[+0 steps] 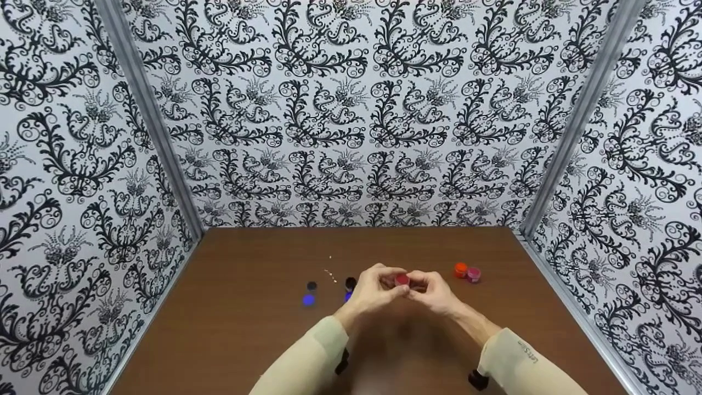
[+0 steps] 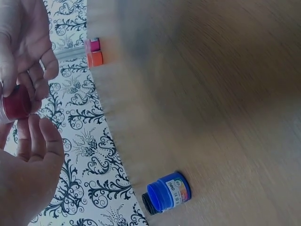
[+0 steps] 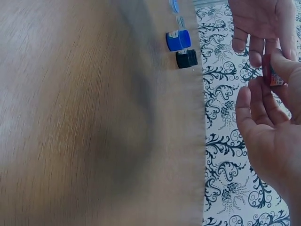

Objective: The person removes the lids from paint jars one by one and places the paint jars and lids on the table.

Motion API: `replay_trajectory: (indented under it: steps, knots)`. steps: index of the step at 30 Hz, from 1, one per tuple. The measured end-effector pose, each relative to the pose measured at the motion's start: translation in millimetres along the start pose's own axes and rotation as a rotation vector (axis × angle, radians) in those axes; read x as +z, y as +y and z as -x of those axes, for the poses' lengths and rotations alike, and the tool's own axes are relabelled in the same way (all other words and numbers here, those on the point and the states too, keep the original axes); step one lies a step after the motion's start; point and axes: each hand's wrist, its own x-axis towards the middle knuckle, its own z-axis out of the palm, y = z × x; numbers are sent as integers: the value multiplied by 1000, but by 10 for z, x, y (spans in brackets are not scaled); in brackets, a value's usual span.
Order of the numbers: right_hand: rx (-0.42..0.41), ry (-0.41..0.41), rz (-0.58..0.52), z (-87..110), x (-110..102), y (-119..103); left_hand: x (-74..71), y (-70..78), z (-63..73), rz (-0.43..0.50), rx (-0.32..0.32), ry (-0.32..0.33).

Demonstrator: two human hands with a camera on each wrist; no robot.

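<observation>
Both hands meet over the table around a small red paint jar. My left hand grips it from the left, its thumb near the front of the jar. From the other side my right hand holds it between thumb and fingers. In the left wrist view the dark red jar lies tilted on its side between the two hands. A printed label shows on the jar in the right wrist view, where the fingers cover part of it.
An orange jar and a pink jar stand together at the right. Left of the hands are a blue jar and a black jar side by side. Farther left lie another blue item and a dark item. Patterned walls enclose the table.
</observation>
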Motion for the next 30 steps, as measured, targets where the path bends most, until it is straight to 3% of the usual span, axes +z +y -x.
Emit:
replay_trajectory:
  steps: [11, 19, 30]
  knots:
    - [-44, -50, -5, -29, 40, 19, -76, -19, 19, 57, -27, 1]
    - [-6, -45, -5, -29, 65, 90, -99, -32, 18, 35, -11, 31]
    - [92, -24, 41, -37, 123, 67, -62, -2, 80, -4, -76, 85]
